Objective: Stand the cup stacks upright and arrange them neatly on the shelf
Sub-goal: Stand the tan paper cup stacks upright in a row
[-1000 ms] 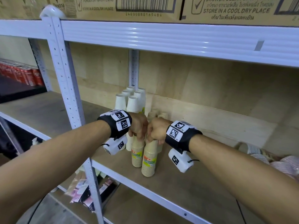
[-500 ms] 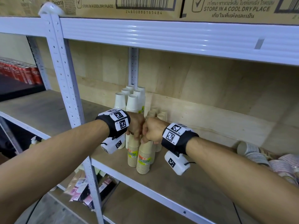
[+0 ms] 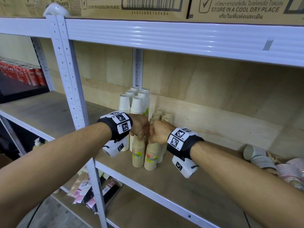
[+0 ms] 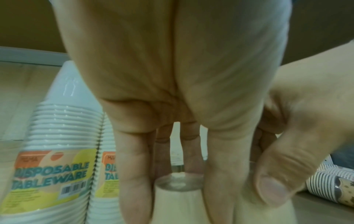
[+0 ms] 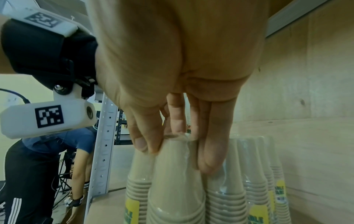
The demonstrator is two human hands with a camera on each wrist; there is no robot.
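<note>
left hand point(image 3: 139, 127) grips left beige stack point(image 3: 138, 153) top | right hand point(image 3: 158, 132) grips right beige stack point(image 3: 152, 157) top

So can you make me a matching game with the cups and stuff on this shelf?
Things:
1. white cup stacks
2. beige cup stacks
3. striped cup stacks
4. cardboard boxes

Places or states:
A. lying on their sides at the right
B. on the shelf above
C. upright, tops gripped by the hands
D. upright by the back post

Pairs: 1-D, 2-C, 3-A, 4-B
</note>
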